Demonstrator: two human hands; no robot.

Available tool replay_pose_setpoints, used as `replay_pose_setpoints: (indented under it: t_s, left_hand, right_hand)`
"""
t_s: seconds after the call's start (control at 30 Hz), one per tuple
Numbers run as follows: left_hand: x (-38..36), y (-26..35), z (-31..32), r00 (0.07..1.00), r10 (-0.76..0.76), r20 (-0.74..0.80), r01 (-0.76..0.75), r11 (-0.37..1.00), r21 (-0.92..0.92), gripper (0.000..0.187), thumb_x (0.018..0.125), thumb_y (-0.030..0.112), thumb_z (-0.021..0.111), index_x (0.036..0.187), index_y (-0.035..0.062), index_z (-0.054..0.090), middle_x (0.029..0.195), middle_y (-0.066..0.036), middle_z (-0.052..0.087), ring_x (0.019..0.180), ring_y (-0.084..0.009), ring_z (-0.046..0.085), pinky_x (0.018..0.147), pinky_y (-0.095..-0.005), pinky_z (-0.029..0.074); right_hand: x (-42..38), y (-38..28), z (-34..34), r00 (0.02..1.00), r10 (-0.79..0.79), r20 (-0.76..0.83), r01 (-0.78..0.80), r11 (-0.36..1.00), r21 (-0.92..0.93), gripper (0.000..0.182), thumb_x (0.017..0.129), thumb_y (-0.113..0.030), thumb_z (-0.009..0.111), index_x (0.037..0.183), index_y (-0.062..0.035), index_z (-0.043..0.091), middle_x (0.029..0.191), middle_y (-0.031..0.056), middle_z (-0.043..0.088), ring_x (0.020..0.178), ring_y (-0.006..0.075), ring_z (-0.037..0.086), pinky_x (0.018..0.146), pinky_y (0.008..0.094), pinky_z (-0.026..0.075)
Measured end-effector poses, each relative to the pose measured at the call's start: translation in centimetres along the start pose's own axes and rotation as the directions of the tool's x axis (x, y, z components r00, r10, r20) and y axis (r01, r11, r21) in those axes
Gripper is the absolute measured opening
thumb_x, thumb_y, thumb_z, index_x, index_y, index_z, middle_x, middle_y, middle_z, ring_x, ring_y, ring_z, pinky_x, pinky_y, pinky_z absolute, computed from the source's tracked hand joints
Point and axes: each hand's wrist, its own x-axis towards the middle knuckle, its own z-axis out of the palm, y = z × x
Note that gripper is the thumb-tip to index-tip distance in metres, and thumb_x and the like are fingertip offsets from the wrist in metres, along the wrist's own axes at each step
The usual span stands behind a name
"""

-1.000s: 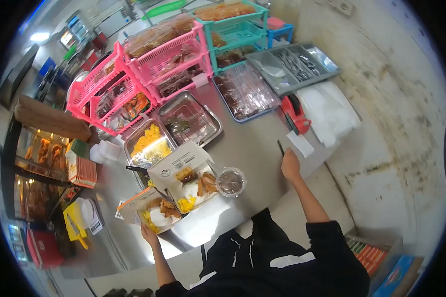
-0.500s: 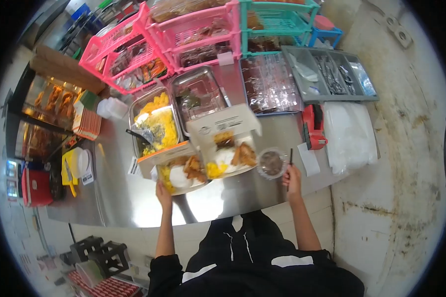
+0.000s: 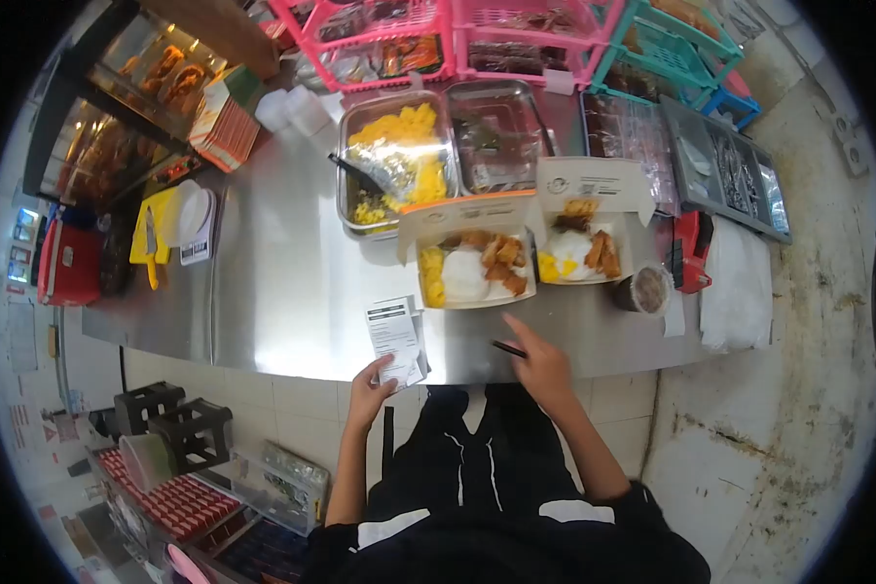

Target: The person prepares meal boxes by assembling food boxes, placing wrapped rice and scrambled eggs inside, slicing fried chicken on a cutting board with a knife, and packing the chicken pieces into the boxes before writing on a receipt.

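Observation:
My left hand (image 3: 371, 387) grips the near edge of a white printed receipt (image 3: 395, 339) lying on the steel counter (image 3: 282, 282). My right hand (image 3: 540, 362) holds a black pen (image 3: 508, 348) just right of the receipt. Beyond my hands stand two open cardboard meal boxes, the left box (image 3: 472, 265) and the right box (image 3: 579, 251), both filled with rice, yellow egg and fried pieces. A small lidded sauce cup (image 3: 644, 289) sits right of the boxes.
Two metal trays (image 3: 438, 156) of food stand behind the boxes, pink racks (image 3: 438, 39) and teal racks (image 3: 672, 49) farther back. A red tape dispenser (image 3: 691, 251), white bags (image 3: 738, 282) and a cutlery tray (image 3: 725, 170) are at right. Yellow item (image 3: 151, 234) at left.
My left hand let go of the left meal box and took the receipt. My right hand moved left with the pen, away from the sauce cup. The view shifted toward the counter's left.

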Motion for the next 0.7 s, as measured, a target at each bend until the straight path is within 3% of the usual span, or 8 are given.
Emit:
replay_pose_setpoints:
  t_s: [0.1, 0.17, 0.23, 0.3, 0.4, 0.5, 0.57, 0.7]
  left_hand:
    - [-1.9, -0.5, -0.9, 0.995, -0.046, 0.089, 0.043, 0.998, 0.037, 0.046, 0.073, -0.010, 0.057, 0.118, 0.0009, 0.053, 0.118, -0.012, 0.053, 0.081, -0.0147, 0.061, 0.067, -0.0225, 0.053]
    - [-2.6, -0.2, -0.5, 0.991, -0.088, 0.099, 0.079, 0.993, 0.086, 0.049, 0.070, -0.006, 0.061, 0.117, 0.0001, 0.053, 0.115, -0.013, 0.055, 0.083, -0.0167, 0.062, 0.068, -0.0251, 0.052]
    - [-2.3, 0.3, 1.1, 0.975, 0.060, 0.213, -0.124, 0.946, 0.300, 0.053, 0.065, 0.000, 0.064, 0.117, -0.0019, 0.053, 0.111, -0.016, 0.057, 0.090, -0.0200, 0.060, 0.075, -0.0288, 0.050]
    - [-1.0, 1.6, 4.3, 0.967, -0.054, 0.250, -0.006, 0.973, 0.231, 0.056, 0.063, 0.005, 0.065, 0.117, -0.0038, 0.052, 0.106, -0.019, 0.059, 0.098, -0.0223, 0.057, 0.083, -0.0308, 0.046]
    - [2.6, -0.7, 9.2, 0.959, 0.135, 0.251, -0.193, 0.955, 0.224, 0.055, 0.063, 0.005, 0.066, 0.115, -0.0041, 0.053, 0.106, -0.020, 0.058, 0.101, -0.0217, 0.056, 0.083, -0.0301, 0.046]
    - [2.9, 0.1, 11.0, 0.981, 0.107, 0.162, -0.124, 0.988, 0.097, 0.056, 0.065, 0.000, 0.064, 0.119, -0.0033, 0.050, 0.109, -0.017, 0.057, 0.098, -0.0199, 0.057, 0.078, -0.0283, 0.049]
    - [1.1, 1.0, 9.1, 0.974, 0.016, 0.224, 0.041, 0.968, -0.247, 0.057, 0.070, -0.006, 0.060, 0.124, -0.0012, 0.045, 0.117, -0.015, 0.051, 0.098, -0.0191, 0.057, 0.076, -0.0258, 0.050]
    - [-1.2, -0.8, 5.9, 0.978, -0.023, 0.206, 0.068, 0.975, -0.212, 0.058, 0.072, -0.012, 0.056, 0.127, 0.0015, 0.041, 0.130, -0.013, 0.039, 0.099, -0.0221, 0.057, 0.073, -0.0260, 0.053]
  right_hand:
    - [4.3, -2.1, 3.6, 0.997, -0.051, 0.054, 0.063, 0.971, -0.233, 0.033, 0.071, -0.008, 0.063, 0.103, -0.0152, 0.059, 0.080, 0.0102, 0.061, 0.073, 0.0298, 0.060, 0.061, 0.0380, 0.049]
    - [6.5, -0.7, 4.5, 0.986, -0.168, -0.006, 0.161, 0.954, -0.252, 0.023, 0.069, -0.008, 0.062, 0.092, -0.0124, 0.058, 0.076, 0.0092, 0.059, 0.070, 0.0296, 0.060, 0.059, 0.0386, 0.048]
    - [7.6, -0.8, 4.0, 0.959, -0.276, -0.066, 0.247, 0.926, -0.285, 0.013, 0.068, -0.008, 0.062, 0.080, -0.0096, 0.058, 0.072, 0.0081, 0.057, 0.066, 0.0294, 0.060, 0.057, 0.0393, 0.048]
    - [7.7, -1.8, 2.1, 0.958, -0.245, -0.151, 0.211, 0.955, -0.210, 0.008, 0.068, -0.007, 0.061, 0.075, -0.0090, 0.059, 0.071, 0.0076, 0.059, 0.067, 0.0274, 0.060, 0.057, 0.0383, 0.047]
    - [8.1, -1.9, 1.7, 0.952, -0.239, -0.189, 0.204, 0.961, -0.185, 0.010, 0.067, -0.005, 0.061, 0.076, -0.0091, 0.059, 0.073, 0.0068, 0.061, 0.067, 0.0267, 0.060, 0.058, 0.0376, 0.047]
    - [8.4, -1.2, 1.9, 0.972, -0.190, -0.137, 0.167, 0.973, -0.159, 0.014, 0.068, -0.005, 0.062, 0.081, -0.0093, 0.061, 0.077, 0.0063, 0.062, 0.068, 0.0263, 0.061, 0.060, 0.0361, 0.048]
    - [7.6, -0.9, 2.3, 0.989, -0.125, -0.083, 0.114, 0.985, -0.126, 0.018, 0.069, -0.006, 0.063, 0.086, -0.0095, 0.062, 0.079, 0.0058, 0.063, 0.069, 0.0258, 0.061, 0.061, 0.0346, 0.048]
    - [1.6, 1.0, 5.4, 0.989, -0.037, -0.140, 0.073, 0.962, 0.264, 0.021, 0.071, -0.007, 0.061, 0.092, -0.0074, 0.063, 0.077, 0.0099, 0.061, 0.070, 0.0279, 0.061, 0.063, 0.0343, 0.048]
